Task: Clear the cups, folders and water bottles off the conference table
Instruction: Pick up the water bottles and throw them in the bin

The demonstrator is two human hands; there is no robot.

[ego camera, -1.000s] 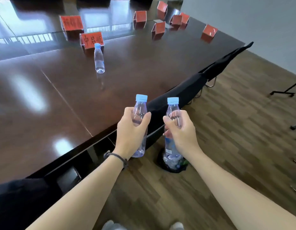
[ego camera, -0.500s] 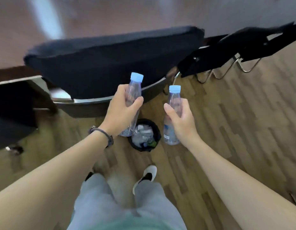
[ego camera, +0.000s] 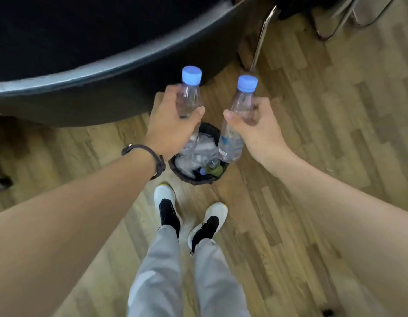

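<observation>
I look straight down at the floor. My left hand grips a clear water bottle with a blue cap, held upright. My right hand grips a second clear water bottle with a blue cap and a blue-printed label. Both bottles hang directly above a small black waste bin that stands on the floor and holds crumpled clear plastic and other rubbish. The conference table is out of view.
A black chair back curves across the top of the view, just beyond the bin. A metal chair leg and another chair frame stand at the top right. My feet are on the wooden floor right in front of the bin.
My gaze has tipped from the table down to the floor. Both hands have carried the bottles over the bin, which now sits directly beneath them.
</observation>
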